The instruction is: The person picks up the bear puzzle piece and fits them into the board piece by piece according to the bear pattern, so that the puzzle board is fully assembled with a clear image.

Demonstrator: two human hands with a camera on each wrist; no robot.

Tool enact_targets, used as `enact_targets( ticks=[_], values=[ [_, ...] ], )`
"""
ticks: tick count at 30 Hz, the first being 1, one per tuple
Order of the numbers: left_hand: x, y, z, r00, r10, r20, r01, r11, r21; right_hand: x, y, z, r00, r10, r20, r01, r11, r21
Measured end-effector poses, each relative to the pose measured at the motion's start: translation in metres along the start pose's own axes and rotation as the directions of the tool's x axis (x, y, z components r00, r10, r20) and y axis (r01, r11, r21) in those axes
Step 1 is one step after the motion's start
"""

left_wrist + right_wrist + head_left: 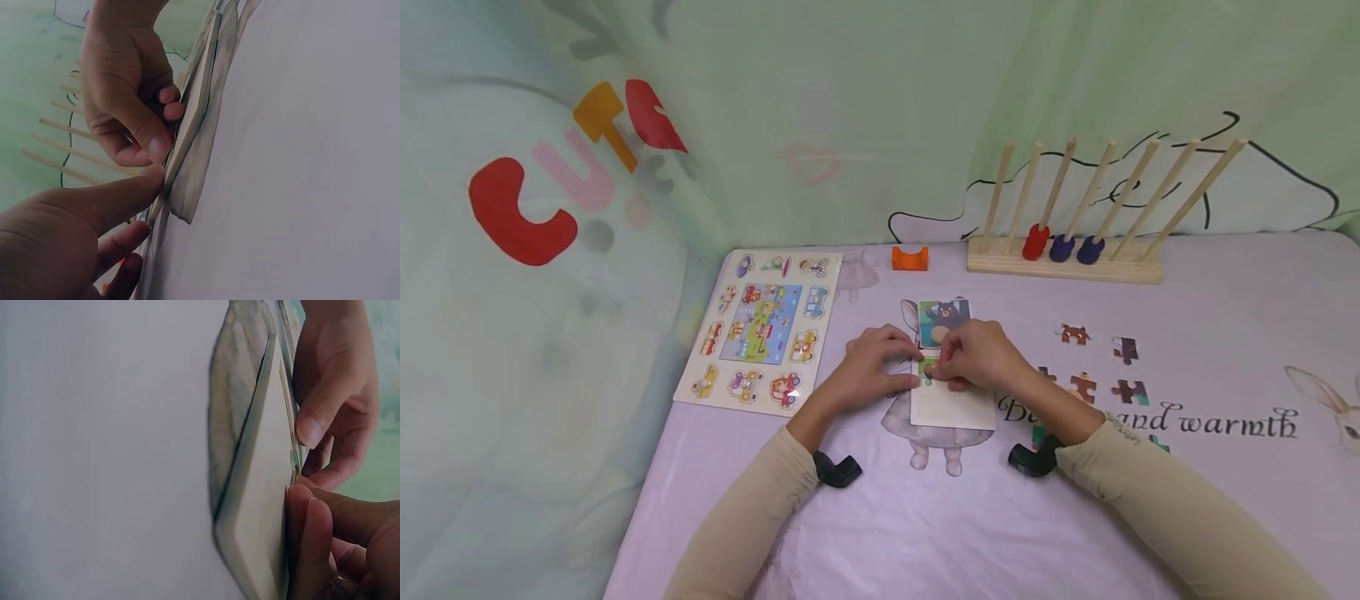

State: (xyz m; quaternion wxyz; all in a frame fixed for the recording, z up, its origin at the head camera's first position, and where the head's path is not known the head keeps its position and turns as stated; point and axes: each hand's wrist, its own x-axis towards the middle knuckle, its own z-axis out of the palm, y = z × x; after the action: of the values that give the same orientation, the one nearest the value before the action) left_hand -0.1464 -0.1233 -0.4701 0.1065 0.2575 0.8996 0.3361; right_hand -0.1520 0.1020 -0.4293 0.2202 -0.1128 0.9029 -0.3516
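A pale puzzle board (953, 408) lies flat on the table, with a green jigsaw piece (927, 367) at its upper left corner. My right hand (983, 357) pinches this piece between thumb and fingertips, low over the board. At the board's left edge, the thumb and fingers of my left hand (872, 368) rest lightly. Just above the board is a picture card of a bear (934, 321), partly covered by the right hand. Both wrist views show the board (259, 487) edge-on, the left hand (75, 219) and right hand (125, 81) meeting at its edge.
Several loose jigsaw pieces (1129, 392) lie to the right, some hidden by the right forearm. A vehicle peg puzzle (700, 390) lies at the left. Toward the back stand an orange block (910, 260) and a wooden peg rack (1067, 267) with red and blue counters.
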Motion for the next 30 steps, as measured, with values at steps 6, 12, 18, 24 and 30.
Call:
enact_targets(
  ticks=[6, 12, 18, 24, 30],
  values=[
    [0.008, 0.003, 0.000, 0.999, -0.025, -0.025, 0.024, 0.999, -0.028, 0.001, 0.001, 0.001, 1.000, -0.006, -0.006, 0.006, 1.000, 0.002],
    [0.010, 0.004, -0.001, 0.998, -0.044, -0.045, 0.042, 0.998, -0.044, 0.001, 0.001, 0.001, 1.000, -0.010, -0.010, 0.010, 1.000, -0.009],
    [0.012, 0.004, 0.000, 0.997, -0.038, -0.069, 0.035, 0.998, -0.054, 0.002, 0.001, 0.000, 1.000, 0.003, -0.014, -0.003, 1.000, -0.003],
    [0.013, 0.004, 0.001, 0.996, -0.049, -0.076, 0.045, 0.998, -0.051, 0.004, 0.002, -0.001, 1.000, 0.007, -0.013, -0.007, 1.000, -0.004],
    [0.013, 0.004, 0.002, 0.996, -0.044, -0.077, 0.040, 0.998, -0.051, 0.003, 0.004, -0.002, 1.000, 0.026, -0.005, -0.026, 1.000, -0.002]
  ],
)
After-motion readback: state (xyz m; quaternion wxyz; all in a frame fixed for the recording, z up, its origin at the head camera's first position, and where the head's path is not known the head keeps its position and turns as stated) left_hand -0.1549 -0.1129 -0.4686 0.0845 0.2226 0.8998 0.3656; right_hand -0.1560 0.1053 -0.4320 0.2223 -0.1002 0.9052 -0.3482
